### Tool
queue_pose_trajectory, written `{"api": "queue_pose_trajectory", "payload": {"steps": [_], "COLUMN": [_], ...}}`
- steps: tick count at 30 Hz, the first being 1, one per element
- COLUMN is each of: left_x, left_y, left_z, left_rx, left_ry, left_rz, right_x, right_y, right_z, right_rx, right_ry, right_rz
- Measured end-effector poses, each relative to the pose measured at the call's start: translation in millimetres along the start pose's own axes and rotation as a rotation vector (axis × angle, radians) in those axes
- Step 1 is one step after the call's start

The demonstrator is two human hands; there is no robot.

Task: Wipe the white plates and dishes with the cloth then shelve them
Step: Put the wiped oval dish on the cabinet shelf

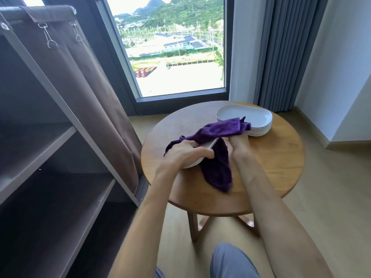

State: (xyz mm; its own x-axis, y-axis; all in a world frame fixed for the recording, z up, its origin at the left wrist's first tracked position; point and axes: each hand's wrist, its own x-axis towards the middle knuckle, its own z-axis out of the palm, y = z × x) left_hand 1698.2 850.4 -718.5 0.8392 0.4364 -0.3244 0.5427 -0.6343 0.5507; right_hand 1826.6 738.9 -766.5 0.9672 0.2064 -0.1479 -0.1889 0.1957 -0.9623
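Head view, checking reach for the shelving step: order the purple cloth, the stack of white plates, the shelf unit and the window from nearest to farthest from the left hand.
From the left hand:
1. Purple cloth, touching it, draped over the held plate.
2. Stack of white plates, at the table's far right.
3. Shelf unit, off to the left.
4. Window, beyond the table.

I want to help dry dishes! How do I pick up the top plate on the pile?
Grip the top plate by its raised rim, coming from the right, away from the cloth that overlaps its near-left edge. The rim stands clear above the stack, so fingers can probably slip under it with a thumb on top.
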Motion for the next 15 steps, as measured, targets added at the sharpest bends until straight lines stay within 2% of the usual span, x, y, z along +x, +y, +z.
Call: {"api": "queue_pose_trajectory", "payload": {"steps": [3, 5, 6, 8, 10, 13, 15], "left_x": [-12.5, -23.8, -30.0, -41.0, -49.4, -52.9, -52.5], "left_y": [-13.3, -25.8, -32.3, -44.7, -51.0, -47.6, -46.9], "left_z": [-33.4, -50.5, -58.1, -70.5, -78.7, -77.6, -73.3], "left_rx": [0.123, 0.183, 0.188, 0.163, 0.156, 0.188, 0.222], "left_ry": [-0.125, -0.186, -0.202, -0.187, -0.064, 0.198, 0.275], "left_rz": [0.063, 0.103, 0.112, 0.127, 0.155, 0.224, 0.268], "right_x": [8.2, 2.3, -2.1, -15.3, -24.6, -36.5, -43.3], "right_y": [-10.8, -16.5, -18.8, -25.2, -32.7, -38.5, -34.6], "right_z": [-11.8, -12.5, -10.6, -4.2, 7.7, 33.5, 49.7], "right_rx": [-0.344, -0.279, -0.178, -0.049, 0.018, 0.014, -0.038], "right_ry": [0.045, 0.181, 0.299, 0.438, 0.313, -0.156, -0.372], "right_rz": [-0.004, -0.088, -0.156, -0.310, -0.384, -0.171, -0.084]}}
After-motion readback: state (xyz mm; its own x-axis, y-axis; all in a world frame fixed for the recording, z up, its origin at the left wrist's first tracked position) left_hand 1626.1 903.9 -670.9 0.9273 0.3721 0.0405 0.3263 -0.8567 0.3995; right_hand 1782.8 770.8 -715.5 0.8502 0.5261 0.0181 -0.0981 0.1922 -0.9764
